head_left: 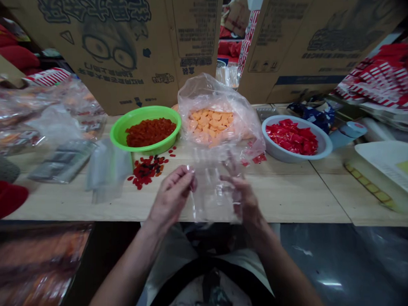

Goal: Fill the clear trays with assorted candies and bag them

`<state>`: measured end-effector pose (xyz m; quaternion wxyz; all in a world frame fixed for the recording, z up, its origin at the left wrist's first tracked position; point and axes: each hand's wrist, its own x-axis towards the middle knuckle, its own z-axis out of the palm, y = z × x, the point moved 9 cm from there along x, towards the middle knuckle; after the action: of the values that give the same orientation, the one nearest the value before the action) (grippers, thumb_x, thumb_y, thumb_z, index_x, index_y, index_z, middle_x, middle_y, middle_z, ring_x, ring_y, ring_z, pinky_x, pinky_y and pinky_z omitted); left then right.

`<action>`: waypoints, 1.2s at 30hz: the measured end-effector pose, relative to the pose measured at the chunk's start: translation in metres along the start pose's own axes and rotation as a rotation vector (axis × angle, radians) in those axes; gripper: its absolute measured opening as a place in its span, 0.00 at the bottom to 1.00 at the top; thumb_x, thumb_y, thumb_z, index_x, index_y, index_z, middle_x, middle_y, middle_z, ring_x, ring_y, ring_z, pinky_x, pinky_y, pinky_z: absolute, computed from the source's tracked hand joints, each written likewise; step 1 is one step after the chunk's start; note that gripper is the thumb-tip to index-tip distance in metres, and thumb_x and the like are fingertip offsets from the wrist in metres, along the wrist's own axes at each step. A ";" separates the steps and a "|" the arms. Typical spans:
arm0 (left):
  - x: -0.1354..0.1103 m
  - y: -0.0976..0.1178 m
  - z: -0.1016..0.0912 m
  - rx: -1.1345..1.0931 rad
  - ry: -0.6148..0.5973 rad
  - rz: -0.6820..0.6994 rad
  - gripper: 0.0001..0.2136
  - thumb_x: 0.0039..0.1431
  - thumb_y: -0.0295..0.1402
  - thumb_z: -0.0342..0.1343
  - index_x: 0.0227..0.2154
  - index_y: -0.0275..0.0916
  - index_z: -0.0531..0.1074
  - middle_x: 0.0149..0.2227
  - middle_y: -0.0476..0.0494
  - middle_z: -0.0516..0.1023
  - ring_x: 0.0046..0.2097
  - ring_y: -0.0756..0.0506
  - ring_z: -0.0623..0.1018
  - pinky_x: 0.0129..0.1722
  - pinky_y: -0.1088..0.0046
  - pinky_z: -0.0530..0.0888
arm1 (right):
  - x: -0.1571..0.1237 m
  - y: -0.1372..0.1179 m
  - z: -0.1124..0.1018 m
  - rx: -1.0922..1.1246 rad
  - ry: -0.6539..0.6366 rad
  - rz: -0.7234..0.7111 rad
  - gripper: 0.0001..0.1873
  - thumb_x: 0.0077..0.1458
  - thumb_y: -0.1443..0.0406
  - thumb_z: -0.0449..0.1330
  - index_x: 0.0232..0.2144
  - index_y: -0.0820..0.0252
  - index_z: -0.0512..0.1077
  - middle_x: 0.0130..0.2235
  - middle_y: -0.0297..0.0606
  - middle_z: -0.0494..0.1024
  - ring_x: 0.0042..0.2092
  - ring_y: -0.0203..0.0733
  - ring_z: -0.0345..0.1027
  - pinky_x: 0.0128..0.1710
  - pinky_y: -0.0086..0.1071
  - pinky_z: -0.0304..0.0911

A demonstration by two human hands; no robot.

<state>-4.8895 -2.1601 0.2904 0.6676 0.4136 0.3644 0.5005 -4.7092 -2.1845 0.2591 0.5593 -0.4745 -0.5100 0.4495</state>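
Both hands work just above the near edge of a wooden table (286, 194). The left hand (170, 199) pinches the top corner of a clear plastic bag (212, 193) between thumb and fingertips. The right hand (244, 198) sits at the bag's other side, fingers slightly spread behind the film; whether they pinch it cannot be told. The bag hangs between the hands, at 12 o'clock from the person, over the table.

Beyond it at 12 o'clock, a large clear sack (211, 126) holds orange pieces (211, 123). At 11 o'clock, a green basin (118, 138) holds dark orange bits (150, 131), with loose red and dark bits (146, 170) scattered on the table near it. At 1 o'clock, a white bowl (281, 154) holds shiny red pieces (292, 138).

At 10 o'clock lie flat clear packs (62, 162). Red-and-white printed wrappers (375, 80) are heaped at 2 o'clock. Cardboard cartons (120, 53) stand behind the table, printed with a bespectacled cartoon face and upside-down characters, too blurred to read.
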 end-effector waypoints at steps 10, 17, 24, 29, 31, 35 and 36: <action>-0.011 -0.021 -0.196 0.632 0.335 -0.305 0.17 0.42 0.44 0.67 0.26 0.34 0.73 0.27 0.43 0.74 0.30 0.45 0.74 0.31 0.70 0.73 | -0.066 0.060 -0.126 -1.496 -0.054 0.464 0.41 0.59 0.38 0.44 0.69 0.44 0.52 0.71 0.52 0.48 0.66 0.76 0.50 0.53 0.68 0.57; -0.010 -0.048 -0.079 1.702 0.118 0.174 0.27 0.64 0.47 0.49 0.62 0.41 0.66 0.64 0.30 0.64 0.65 0.28 0.63 0.59 0.45 0.64 | -0.038 0.093 -0.092 -1.576 0.005 0.386 0.33 0.67 0.49 0.37 0.70 0.49 0.48 0.72 0.54 0.42 0.70 0.70 0.38 0.55 0.63 0.56; -0.027 -0.123 0.002 1.764 -0.417 0.345 0.33 0.61 0.52 0.55 0.67 0.51 0.56 0.71 0.37 0.52 0.70 0.25 0.52 0.64 0.37 0.52 | -0.026 0.091 -0.114 -1.590 0.049 0.331 0.31 0.67 0.52 0.40 0.70 0.48 0.51 0.72 0.55 0.44 0.70 0.69 0.39 0.54 0.62 0.58; -0.043 -0.112 -0.002 1.736 -0.524 0.637 0.23 0.64 0.49 0.53 0.58 0.46 0.69 0.69 0.40 0.59 0.70 0.31 0.56 0.66 0.44 0.56 | -0.039 0.090 -0.113 -1.616 0.105 0.347 0.31 0.68 0.54 0.41 0.69 0.50 0.52 0.72 0.55 0.43 0.71 0.65 0.39 0.56 0.58 0.57; -0.046 -0.107 -0.006 1.719 -0.540 0.740 0.20 0.65 0.45 0.54 0.56 0.44 0.71 0.68 0.40 0.60 0.69 0.33 0.57 0.66 0.47 0.59 | -0.036 0.089 -0.114 -1.606 0.159 0.396 0.31 0.67 0.54 0.42 0.70 0.52 0.51 0.72 0.56 0.44 0.71 0.65 0.40 0.56 0.58 0.57; -0.046 -0.104 -0.005 1.688 -0.578 0.866 0.20 0.66 0.37 0.53 0.60 0.44 0.67 0.67 0.38 0.62 0.67 0.39 0.63 0.64 0.54 0.64 | -0.022 0.083 -0.115 -1.520 0.115 0.440 0.31 0.67 0.55 0.43 0.69 0.51 0.53 0.72 0.56 0.45 0.70 0.65 0.41 0.57 0.59 0.55; -0.045 -0.103 -0.004 1.685 -0.578 0.862 0.22 0.66 0.37 0.54 0.61 0.44 0.65 0.67 0.37 0.61 0.67 0.38 0.63 0.64 0.53 0.64 | -0.018 0.079 -0.118 -1.502 0.106 0.426 0.30 0.67 0.55 0.43 0.69 0.51 0.53 0.72 0.55 0.45 0.70 0.65 0.41 0.57 0.60 0.55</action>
<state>-4.8656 -2.2189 0.1982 -0.0209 0.9569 0.2430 0.1577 -4.5941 -2.1993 0.1754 0.0135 -0.8343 -0.5481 0.0583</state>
